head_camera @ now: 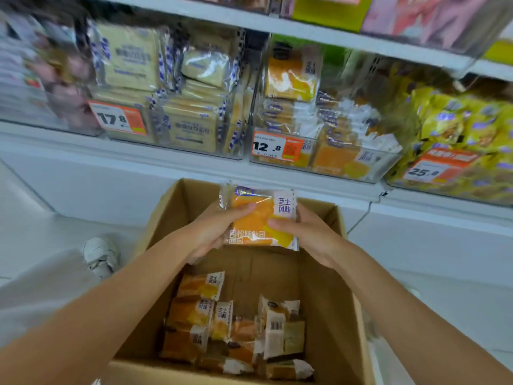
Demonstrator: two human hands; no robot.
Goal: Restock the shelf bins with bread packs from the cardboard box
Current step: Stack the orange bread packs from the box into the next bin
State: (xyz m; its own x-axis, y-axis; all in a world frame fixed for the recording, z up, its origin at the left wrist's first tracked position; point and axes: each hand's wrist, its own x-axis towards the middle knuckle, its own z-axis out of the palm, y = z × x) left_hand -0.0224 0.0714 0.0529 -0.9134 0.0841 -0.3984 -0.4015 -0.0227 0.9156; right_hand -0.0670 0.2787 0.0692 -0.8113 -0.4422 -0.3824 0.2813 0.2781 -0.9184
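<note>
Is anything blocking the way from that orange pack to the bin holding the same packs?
Nothing visible does: open space lies between the orange pack and the 12.8 bin. Only that bin's clear front wall must be cleared.

At eight o'clock we see a white shoe (101, 255). Orange tags mark prices: the 17.8 tag (118, 118) at ten o'clock, the 12.8 tag (276, 147) at twelve, the 25.8 tag (438, 166) at three. Yellow packs (466, 123) crowd two o'clock, and a pink pack (424, 15) lies at one o'clock.
</note>
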